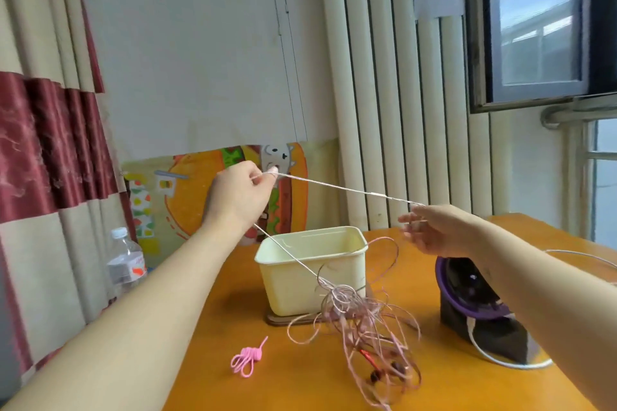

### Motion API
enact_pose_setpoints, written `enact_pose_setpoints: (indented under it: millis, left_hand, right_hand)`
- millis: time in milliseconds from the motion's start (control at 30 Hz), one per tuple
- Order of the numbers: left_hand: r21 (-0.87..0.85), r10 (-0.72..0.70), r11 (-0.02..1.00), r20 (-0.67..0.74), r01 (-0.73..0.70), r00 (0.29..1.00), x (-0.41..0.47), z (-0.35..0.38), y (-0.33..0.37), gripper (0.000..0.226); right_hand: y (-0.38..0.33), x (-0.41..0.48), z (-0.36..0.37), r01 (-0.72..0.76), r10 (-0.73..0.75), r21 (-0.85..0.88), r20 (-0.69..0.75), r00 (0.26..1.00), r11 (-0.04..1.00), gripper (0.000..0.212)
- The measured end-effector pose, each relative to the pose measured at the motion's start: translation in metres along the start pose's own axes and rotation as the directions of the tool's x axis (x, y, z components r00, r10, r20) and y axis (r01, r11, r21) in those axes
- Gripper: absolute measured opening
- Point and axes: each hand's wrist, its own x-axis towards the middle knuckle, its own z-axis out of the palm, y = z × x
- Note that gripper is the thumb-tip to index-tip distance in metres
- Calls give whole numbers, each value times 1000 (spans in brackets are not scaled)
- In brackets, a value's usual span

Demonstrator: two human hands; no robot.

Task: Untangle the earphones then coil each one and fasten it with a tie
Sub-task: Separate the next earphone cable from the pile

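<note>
One orange table (pixel 227 310) spreads beneath both hands, which are raised above it and held well apart. The left hand (pixel 240 197) is lifted higher, its thumb and forefinger pinching one strand (pixel 340 188) of earphone cable at their tips, the other fingers curled in behind. The right hand (pixel 434 230) sits lower and off to the left hand's right; the same strand runs taut and straight between the two and ends at the right hand's upper fingers, which hold it, while its lower fingers fan out loosely and are blurred.

Below the gap between the hands stands a cream tub (pixel 283 287), open at the top and resting on a thin wooden base. Under the right wrist is a purple and black stand (pixel 467 294), with a white cable (pixel 494 357) looping round its foot. A water bottle (pixel 127 264) stands below and left of the left forearm, off the table's edge.

From beneath the left hand a second run of the strand drops slantwise across the front of the tub to the earphone tangle (pixel 367 320), a loose pinkish knot of loops lying on the table below the right hand's fingers and just in front of the tub. Dark earbuds and a short red piece show at its near end, too small to make out further.

Smallest is the pink tie (pixel 248 359), bunched into small loops on the table well below the left hand, apart from the tangle
</note>
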Motion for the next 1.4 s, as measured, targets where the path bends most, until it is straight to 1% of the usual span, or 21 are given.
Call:
enact_pose_setpoints:
  millis: [67,133,200,233,300,367,433,500,600,700,767,833,933,1000,1033,1067,1100,1167,1200,1300,1400]
  left_hand:
    - [171,125,977,40,-130,991,-7,-7,-1,32]
    - [392,257,870,154,-298,954,-12,-9,-4,27]
    - [560,328,708,278,-430,903,-14,-12,-13,29]
    - [625,321,629,332,-462,887,-14,-15,-17,32]
    - [703,239,527,418,-478,877,-14,-19,-26,39]
    - [716,123,519,477,-466,870,-15,-21,-35,42]
    - [674,46,597,513,-435,857,-16,-22,-42,39]
    - [652,-3,677,467,-341,884,-12,-21,-49,38]
    - [722,-71,669,300,-177,951,-6,-20,-55,33]
    - [775,-167,628,212,-62,963,-4,-16,-62,21]
    - [774,-215,632,194,-15,957,-5,-15,-65,22]
    - [781,-223,625,185,-5,957,-9,-14,-65,25]
    - [744,-291,665,176,66,940,-8,-13,-64,21]
    - [472,-414,839,229,271,881,-6,-11,-67,30]
    - [203,-476,878,284,433,833,-5,-10,-65,29]
    - [-132,-525,793,349,595,776,-7,-8,-62,25]
    - [-401,-541,613,416,681,731,-11,-7,-56,22]
    - [-655,-510,290,512,698,691,-16,-5,-40,29]
    - [-692,-484,212,539,690,689,-18,-3,-34,32]
    - [-701,-390,175,595,691,703,-19,1,-11,35]
    - [-711,-280,233,604,663,746,-19,4,13,35]
  right_hand:
    - [5,5,3,-18,12,300,22,1000,954,35]
    - [4,13,7,93,-65,346,-91,994,934,35]
    - [2,18,10,270,-257,22,-240,936,963,33]
    - [2,19,10,347,-402,-233,-261,878,908,35]
    - [1,22,4,418,-675,-676,-162,720,607,37]
    - [0,24,0,331,-791,-927,67,608,176,32]
    - [-1,27,-2,184,-704,-972,232,672,-145,32]
    - [-2,27,-3,116,-613,-951,275,741,-286,39]
    - [-3,25,0,68,-619,-910,331,713,-409,39]
    - [-6,22,5,38,-657,-936,275,702,-351,27]
    - [-10,24,4,-14,-676,-969,161,719,-246,22]
    - [-11,29,-2,-22,-671,-1000,-18,741,2,23]
    - [-11,40,-14,100,-557,-841,-258,789,531,26]
    - [-7,41,-14,201,-425,-524,-352,834,828,26]
    - [-5,39,-12,202,-329,-345,-364,871,917,28]
    - [-2,35,-8,178,-230,-177,-345,910,968,32]
    - [0,32,-5,135,-143,-49,-301,943,990,36]
    - [1,29,3,47,-44,14,-182,982,999,42]
    - [-1,27,9,29,-30,-14,-131,991,999,42]
    - [-14,16,30,82,-79,-79,39,996,993,40]
    - [-38,4,51,297,-259,-381,149,954,875,50]
